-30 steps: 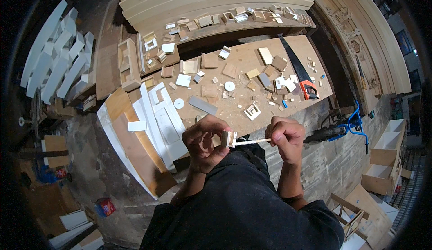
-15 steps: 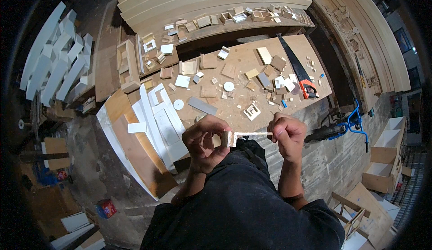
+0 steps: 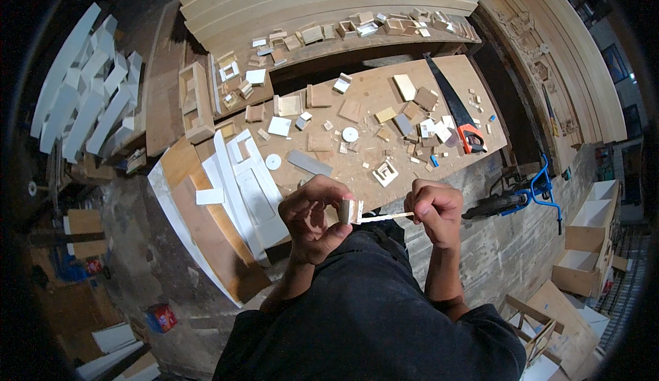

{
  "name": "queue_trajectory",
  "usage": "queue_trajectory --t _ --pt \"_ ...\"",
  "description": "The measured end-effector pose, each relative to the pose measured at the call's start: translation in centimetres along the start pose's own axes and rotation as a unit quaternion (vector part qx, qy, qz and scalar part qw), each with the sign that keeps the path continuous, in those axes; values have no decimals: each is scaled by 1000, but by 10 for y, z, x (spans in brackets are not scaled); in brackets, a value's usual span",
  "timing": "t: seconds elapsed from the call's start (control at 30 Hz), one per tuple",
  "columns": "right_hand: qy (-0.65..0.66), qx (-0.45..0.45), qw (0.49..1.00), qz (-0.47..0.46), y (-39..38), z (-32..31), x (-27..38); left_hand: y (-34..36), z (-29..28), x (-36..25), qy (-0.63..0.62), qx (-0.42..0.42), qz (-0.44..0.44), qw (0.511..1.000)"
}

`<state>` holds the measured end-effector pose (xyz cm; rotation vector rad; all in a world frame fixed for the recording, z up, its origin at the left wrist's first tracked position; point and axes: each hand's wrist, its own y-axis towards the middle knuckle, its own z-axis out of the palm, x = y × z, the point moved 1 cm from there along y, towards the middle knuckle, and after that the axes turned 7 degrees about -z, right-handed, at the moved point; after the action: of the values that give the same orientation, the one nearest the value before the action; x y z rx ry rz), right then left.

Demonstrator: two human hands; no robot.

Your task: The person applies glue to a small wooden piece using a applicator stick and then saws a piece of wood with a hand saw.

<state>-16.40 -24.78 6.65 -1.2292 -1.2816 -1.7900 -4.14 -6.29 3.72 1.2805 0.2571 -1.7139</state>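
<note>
Near my waist, my left hand (image 3: 314, 217) pinches a small wooden piece (image 3: 351, 211) between thumb and fingers, with its pale edge facing right. My right hand (image 3: 437, 209) is closed on the end of a thin pale wooden stick (image 3: 391, 217). The stick's other end, which looks whitish, touches or nearly touches the lower part of the piece's edge. Past my hands lies the wooden worktable (image 3: 357, 165), strewn with small wood blocks, scraps and a little frame-shaped piece (image 3: 385, 173).
A handsaw (image 3: 453, 103) with an orange and black handle lies on the table's right side. White boards (image 3: 247, 182) lean at its left. Small wooden boxes (image 3: 312, 34) line the shelf behind. A blue child's bike (image 3: 535, 189) stands at right.
The stick's tip has moved from the top of the wooden piece's edge down to its lower part. My right hand has shifted slightly left; my left hand stays put.
</note>
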Motion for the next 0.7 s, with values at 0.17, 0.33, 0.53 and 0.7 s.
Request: queue_trajectory --t 0.17,0.33,0.53,0.7 --pt "-30 -22 999 9 3 -4 -3 2 2 0 1 11 5 1000" --pt "-13 -52 999 5 2 -8 -4 3 4 -1 -5 9 6 1000" --pt "-9 0 1000 1 2 -4 1 2 5 0 0 8 13 1000" --pt "-3 25 1000 -4 -2 -7 4 -1 6 1 5 0 22 1000"
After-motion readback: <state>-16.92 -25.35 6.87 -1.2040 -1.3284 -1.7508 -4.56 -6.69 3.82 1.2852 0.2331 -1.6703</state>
